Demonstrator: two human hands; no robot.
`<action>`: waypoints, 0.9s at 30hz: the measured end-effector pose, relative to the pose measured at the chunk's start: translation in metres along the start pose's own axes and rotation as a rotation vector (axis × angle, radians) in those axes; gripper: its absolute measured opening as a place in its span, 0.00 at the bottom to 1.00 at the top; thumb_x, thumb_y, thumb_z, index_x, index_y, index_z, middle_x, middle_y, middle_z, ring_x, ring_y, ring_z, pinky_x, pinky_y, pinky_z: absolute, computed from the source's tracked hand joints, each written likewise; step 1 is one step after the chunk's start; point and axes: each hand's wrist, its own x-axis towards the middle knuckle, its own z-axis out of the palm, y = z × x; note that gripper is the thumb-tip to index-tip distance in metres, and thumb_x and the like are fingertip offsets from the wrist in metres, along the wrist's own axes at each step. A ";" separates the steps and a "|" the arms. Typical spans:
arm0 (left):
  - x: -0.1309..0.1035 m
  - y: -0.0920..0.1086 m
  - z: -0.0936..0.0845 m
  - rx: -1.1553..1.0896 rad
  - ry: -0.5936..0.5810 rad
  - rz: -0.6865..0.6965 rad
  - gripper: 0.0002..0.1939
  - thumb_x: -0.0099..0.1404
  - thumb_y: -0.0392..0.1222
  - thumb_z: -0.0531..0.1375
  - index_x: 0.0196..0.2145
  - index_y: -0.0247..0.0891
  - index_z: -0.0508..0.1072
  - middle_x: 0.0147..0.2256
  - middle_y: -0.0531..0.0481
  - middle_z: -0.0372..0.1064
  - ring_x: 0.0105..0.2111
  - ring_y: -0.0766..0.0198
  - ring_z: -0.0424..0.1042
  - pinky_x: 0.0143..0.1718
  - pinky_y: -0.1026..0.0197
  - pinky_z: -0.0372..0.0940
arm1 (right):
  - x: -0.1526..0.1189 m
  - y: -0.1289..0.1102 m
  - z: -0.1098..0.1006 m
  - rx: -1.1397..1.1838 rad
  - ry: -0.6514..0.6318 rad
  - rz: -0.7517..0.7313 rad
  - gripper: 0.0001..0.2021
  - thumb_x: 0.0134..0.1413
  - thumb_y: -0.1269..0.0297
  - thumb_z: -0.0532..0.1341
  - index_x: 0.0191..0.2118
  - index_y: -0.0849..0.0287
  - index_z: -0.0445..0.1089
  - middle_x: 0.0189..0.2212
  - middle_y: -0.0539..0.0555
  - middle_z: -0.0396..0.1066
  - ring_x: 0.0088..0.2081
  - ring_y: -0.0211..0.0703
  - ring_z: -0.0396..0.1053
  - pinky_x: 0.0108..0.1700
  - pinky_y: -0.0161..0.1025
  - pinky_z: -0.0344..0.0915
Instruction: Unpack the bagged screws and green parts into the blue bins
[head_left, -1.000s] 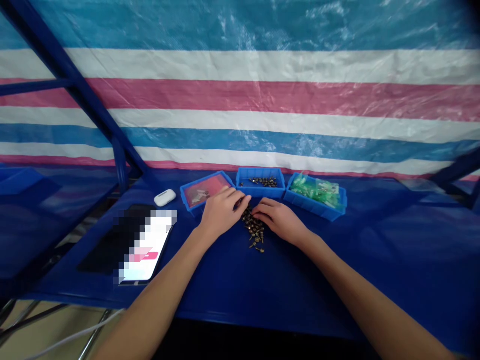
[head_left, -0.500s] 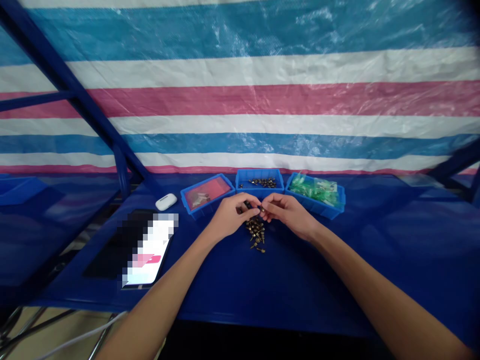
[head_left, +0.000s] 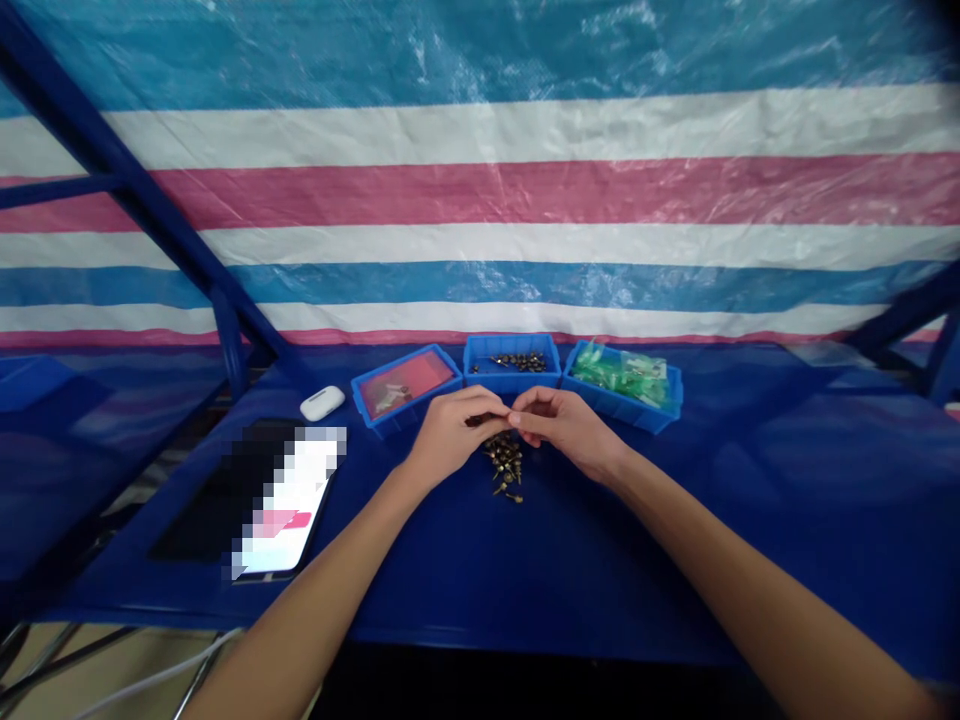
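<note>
A pile of small brass-coloured pieces (head_left: 506,462) lies on the blue counter (head_left: 480,570). Above the pile's far end, the left hand (head_left: 456,435) and right hand (head_left: 568,425) meet at the fingertips; whether they grip a piece, I cannot tell. Behind the pile, the middle bin (head_left: 517,381) holds similar pieces; green packets (head_left: 611,375) fill the right bin (head_left: 619,408). Left of the pile lies a white case (head_left: 322,403).

The fingers (head_left: 481,404) cover part of the metal pile (head_left: 505,461) (anything between them stays too tiny to identify).
</note>
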 end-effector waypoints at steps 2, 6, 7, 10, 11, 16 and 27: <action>0.001 -0.003 -0.001 -0.009 0.029 -0.060 0.04 0.61 0.41 0.64 0.32 0.39 0.78 0.32 0.49 0.74 0.30 0.65 0.71 0.32 0.62 0.65 | 0.000 -0.001 -0.001 0.021 -0.017 -0.030 0.15 0.49 0.54 0.67 0.34 0.61 0.70 0.27 0.50 0.70 0.28 0.35 0.66 0.32 0.35 0.63; 0.002 -0.010 -0.002 -0.169 0.066 -0.284 0.08 0.60 0.45 0.65 0.33 0.37 0.78 0.28 0.49 0.75 0.25 0.66 0.71 0.27 0.63 0.66 | 0.001 -0.003 -0.003 -0.026 0.034 -0.089 0.13 0.52 0.55 0.65 0.37 0.60 0.70 0.30 0.52 0.71 0.31 0.37 0.68 0.36 0.37 0.66; 0.002 -0.011 -0.002 -0.222 0.080 -0.318 0.09 0.59 0.45 0.66 0.34 0.37 0.78 0.29 0.49 0.76 0.25 0.65 0.71 0.28 0.62 0.67 | 0.001 -0.003 -0.003 -0.066 0.057 -0.104 0.14 0.53 0.55 0.65 0.38 0.60 0.70 0.30 0.51 0.71 0.31 0.38 0.69 0.35 0.37 0.66; 0.002 -0.012 -0.001 -0.326 0.099 -0.343 0.11 0.58 0.45 0.66 0.37 0.36 0.78 0.34 0.47 0.77 0.31 0.62 0.75 0.34 0.60 0.71 | 0.002 -0.003 -0.001 -0.266 0.066 -0.147 0.13 0.55 0.54 0.62 0.38 0.60 0.71 0.29 0.52 0.72 0.30 0.38 0.68 0.33 0.37 0.67; 0.002 -0.012 -0.001 -0.340 0.096 -0.338 0.11 0.58 0.44 0.66 0.37 0.36 0.78 0.35 0.46 0.77 0.33 0.62 0.76 0.37 0.59 0.71 | 0.001 -0.003 0.000 -0.331 0.047 -0.160 0.13 0.56 0.54 0.61 0.38 0.60 0.71 0.30 0.52 0.72 0.29 0.38 0.68 0.32 0.36 0.66; 0.003 -0.010 -0.001 -0.312 0.054 -0.289 0.09 0.59 0.41 0.65 0.37 0.36 0.76 0.36 0.47 0.76 0.36 0.62 0.75 0.39 0.59 0.71 | -0.002 -0.004 0.006 -0.463 -0.045 -0.213 0.13 0.62 0.56 0.54 0.39 0.59 0.70 0.32 0.52 0.72 0.30 0.38 0.68 0.31 0.35 0.65; 0.005 -0.006 -0.005 -0.265 0.119 -0.311 0.12 0.68 0.46 0.56 0.43 0.38 0.74 0.33 0.47 0.73 0.30 0.66 0.72 0.27 0.65 0.65 | -0.003 -0.013 0.014 -0.487 -0.238 -0.073 0.15 0.62 0.54 0.54 0.33 0.59 0.71 0.25 0.51 0.70 0.25 0.37 0.67 0.29 0.34 0.63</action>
